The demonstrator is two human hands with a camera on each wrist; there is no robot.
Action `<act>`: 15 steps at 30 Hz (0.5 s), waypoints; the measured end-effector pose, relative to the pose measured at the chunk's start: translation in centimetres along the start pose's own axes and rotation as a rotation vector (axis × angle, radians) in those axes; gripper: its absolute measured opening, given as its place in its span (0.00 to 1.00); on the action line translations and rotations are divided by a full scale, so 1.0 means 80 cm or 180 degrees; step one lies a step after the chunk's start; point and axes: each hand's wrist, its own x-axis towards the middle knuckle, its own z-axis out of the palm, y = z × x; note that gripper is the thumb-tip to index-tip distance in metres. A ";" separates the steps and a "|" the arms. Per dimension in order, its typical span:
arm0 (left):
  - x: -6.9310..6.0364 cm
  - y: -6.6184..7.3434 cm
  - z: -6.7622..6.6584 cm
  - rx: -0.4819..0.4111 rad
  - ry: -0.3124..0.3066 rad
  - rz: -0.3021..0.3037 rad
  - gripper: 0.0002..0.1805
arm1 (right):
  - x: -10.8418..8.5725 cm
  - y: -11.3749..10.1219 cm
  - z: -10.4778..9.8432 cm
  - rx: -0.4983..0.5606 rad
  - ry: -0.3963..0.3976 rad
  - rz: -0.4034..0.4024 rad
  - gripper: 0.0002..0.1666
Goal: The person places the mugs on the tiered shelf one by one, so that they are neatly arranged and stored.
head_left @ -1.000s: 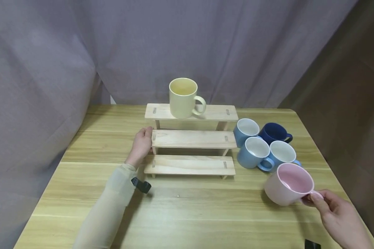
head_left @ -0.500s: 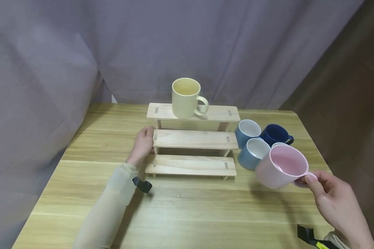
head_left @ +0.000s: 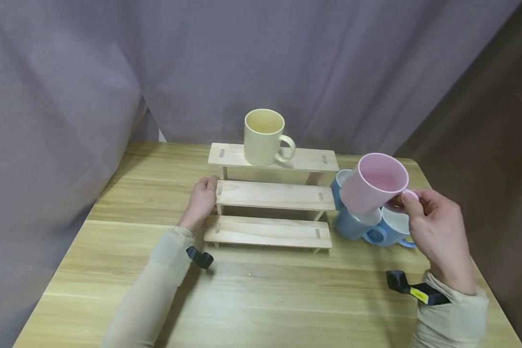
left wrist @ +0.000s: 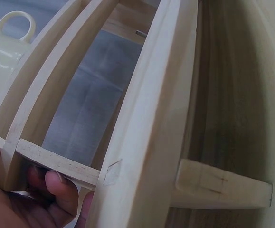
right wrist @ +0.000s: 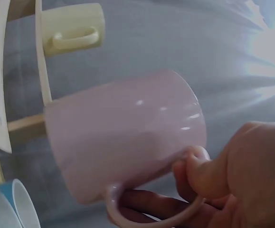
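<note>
By its handle, my right hand (head_left: pixel 439 222) holds a pink mug (head_left: pixel 369 186), tilted, in the air above the blue mugs. The right wrist view shows the thumb and fingers around that handle, with the pink mug (right wrist: pixel 123 133) filling the middle. My left hand (head_left: pixel 202 198) grips the left side of a three-tier wooden shelf (head_left: pixel 274 193) at its middle tier. In the left wrist view its fingers (left wrist: pixel 61 190) curl under the shelf's side rail (left wrist: pixel 56 164). On the top tier stands a yellow mug (head_left: pixel 263 140), its handle to the right.
Several light blue mugs (head_left: pixel 352 224) stand right of the shelf, partly hidden behind the pink mug and right hand. The dark blue mug is out of sight. Wooden tabletop (head_left: pixel 252 299) runs in front of the shelf; a grey curtain (head_left: pixel 200 63) hangs behind.
My right hand has lifted the pink mug from the near right, up and leftward over the blue mugs, now covering the dark blue one. The left hand keeps its grip on the shelf.
</note>
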 end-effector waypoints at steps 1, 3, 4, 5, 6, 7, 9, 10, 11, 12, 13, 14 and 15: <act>0.000 0.000 0.000 0.0000 0.0003 -0.0003 0.25 | 0.006 -0.003 0.005 0.0065 -0.0018 0.0016 0.24; 0.001 -0.001 0.000 -0.0005 0.0008 -0.0010 0.26 | 0.017 -0.008 0.015 0.0183 -0.0050 0.0036 0.25; 0.002 -0.001 0.000 -0.0005 0.0011 -0.0010 0.26 | 0.023 -0.010 0.019 0.0225 -0.0056 0.0039 0.25; 0.002 -0.002 0.001 -0.0003 0.0011 -0.0008 0.26 | 0.028 -0.012 0.023 0.0249 -0.0052 0.0028 0.25; 0.003 -0.002 0.001 -0.0001 0.0009 -0.0010 0.26 | 0.033 -0.014 0.028 0.0277 -0.0043 0.0008 0.25; 0.003 -0.002 0.001 0.0003 0.0009 -0.0014 0.26 | 0.037 -0.016 0.031 0.0280 -0.0031 -0.0003 0.26; 0.003 -0.003 0.001 -0.0002 0.0009 -0.0021 0.27 | 0.045 -0.020 0.038 0.0339 -0.0002 -0.0033 0.25; 0.002 -0.002 0.001 0.0003 0.0008 -0.0022 0.27 | 0.048 -0.022 0.041 0.0354 0.0001 -0.0041 0.26; 0.001 -0.002 0.001 0.0002 0.0008 -0.0028 0.27 | 0.051 -0.024 0.043 0.0370 0.0010 -0.0065 0.26; 0.001 -0.001 0.001 -0.0001 0.0008 -0.0035 0.27 | 0.053 -0.025 0.045 0.0389 0.0012 -0.0070 0.25; 0.000 0.000 0.001 -0.0002 0.0009 -0.0039 0.27 | 0.055 -0.027 0.046 0.0397 0.0004 -0.0061 0.26; 0.000 0.000 0.000 -0.0001 0.0005 -0.0035 0.27 | 0.057 -0.028 0.047 0.0399 -0.0012 -0.0061 0.26; 0.000 0.000 -0.001 0.0004 0.0009 -0.0032 0.27 | 0.058 -0.030 0.047 0.0394 -0.0022 -0.0064 0.26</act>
